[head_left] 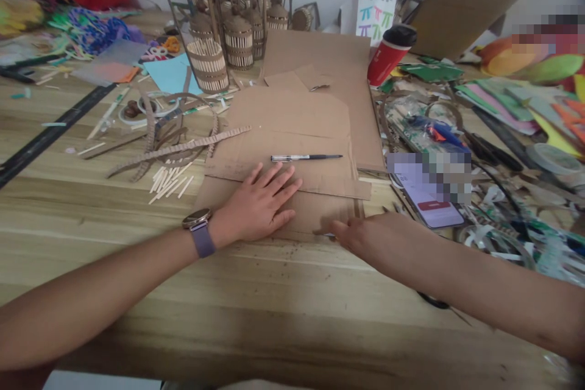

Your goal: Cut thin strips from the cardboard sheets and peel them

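My left hand (260, 204), with a watch (200, 228) on its wrist, lies flat with fingers spread on the brown cardboard (292, 113). My right hand (365, 234) is closed low at the cardboard's near right corner. A thin tip shows just left of its fingers, but what it grips is mostly hidden. Just beyond my left fingertips a pen (306, 158) rests crosswise on the cardboard. Below the pen, a narrow cardboard strip (338, 186) sticks out to the right. Another large cardboard sheet (320, 46) lies behind.
Small stick-sided lanterns (208, 64) stand at the back. Corrugated strips (183, 151) and short sticks (169, 183) lie to the left. On the right are a red cup (390, 56), a phone (427, 195) and cluttered scraps. A black ruler-like strip (55, 131) crosses the far left.
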The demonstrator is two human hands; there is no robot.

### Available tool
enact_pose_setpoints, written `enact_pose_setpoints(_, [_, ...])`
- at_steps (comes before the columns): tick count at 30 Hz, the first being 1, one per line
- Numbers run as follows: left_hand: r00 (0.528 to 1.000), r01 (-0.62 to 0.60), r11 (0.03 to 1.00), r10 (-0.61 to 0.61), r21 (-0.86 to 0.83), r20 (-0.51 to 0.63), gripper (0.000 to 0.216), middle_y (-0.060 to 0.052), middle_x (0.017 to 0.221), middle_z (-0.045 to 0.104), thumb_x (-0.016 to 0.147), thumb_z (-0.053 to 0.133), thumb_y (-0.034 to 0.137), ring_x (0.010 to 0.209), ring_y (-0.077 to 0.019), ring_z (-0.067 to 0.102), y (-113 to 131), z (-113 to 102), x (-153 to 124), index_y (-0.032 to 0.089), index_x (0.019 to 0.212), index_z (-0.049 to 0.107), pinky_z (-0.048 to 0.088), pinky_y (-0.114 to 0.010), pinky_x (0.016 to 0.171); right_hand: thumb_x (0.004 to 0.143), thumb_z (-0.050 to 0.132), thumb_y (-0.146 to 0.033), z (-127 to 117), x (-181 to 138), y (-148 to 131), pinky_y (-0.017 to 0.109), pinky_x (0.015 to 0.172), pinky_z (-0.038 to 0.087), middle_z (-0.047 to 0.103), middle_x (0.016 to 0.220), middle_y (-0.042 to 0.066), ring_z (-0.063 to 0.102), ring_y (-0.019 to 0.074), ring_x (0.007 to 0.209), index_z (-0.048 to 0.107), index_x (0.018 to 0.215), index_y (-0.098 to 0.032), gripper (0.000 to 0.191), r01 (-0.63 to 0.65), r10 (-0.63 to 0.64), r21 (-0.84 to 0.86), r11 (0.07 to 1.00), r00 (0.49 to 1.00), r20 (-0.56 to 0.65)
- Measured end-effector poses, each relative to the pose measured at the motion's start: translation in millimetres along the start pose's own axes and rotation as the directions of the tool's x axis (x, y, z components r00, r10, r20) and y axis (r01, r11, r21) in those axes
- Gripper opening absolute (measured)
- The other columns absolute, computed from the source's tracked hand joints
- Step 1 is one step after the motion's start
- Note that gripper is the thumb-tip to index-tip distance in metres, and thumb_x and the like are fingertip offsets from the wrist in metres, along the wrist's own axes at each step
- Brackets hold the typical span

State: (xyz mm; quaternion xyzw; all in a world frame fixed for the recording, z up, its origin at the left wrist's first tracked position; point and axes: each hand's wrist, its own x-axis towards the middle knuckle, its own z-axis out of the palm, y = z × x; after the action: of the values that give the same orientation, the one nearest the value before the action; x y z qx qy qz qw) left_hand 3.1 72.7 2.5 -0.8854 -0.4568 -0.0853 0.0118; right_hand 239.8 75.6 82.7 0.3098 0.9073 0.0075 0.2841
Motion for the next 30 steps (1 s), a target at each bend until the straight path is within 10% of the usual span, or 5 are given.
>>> enact_pose_setpoints(30, [1.0,-0.015,1.0,0.016,0.023,-0.015,0.059,-0.012,0.158,0.028,0.1,0.031,0.049,0.145,-0.0322,0.024,-2,2,-1,0.018,0.15,0.034,0.015,-0.054,0.117,0.079,0.053,0.001,28,-26,30,0.026,0.041,0.009,0.068,0.067,-0.001,0.066,0.0164,0.051,0.054,0.117,-0.021,0.043,0.009,-0.011,-0.056,0.998,0.999,-0.034])
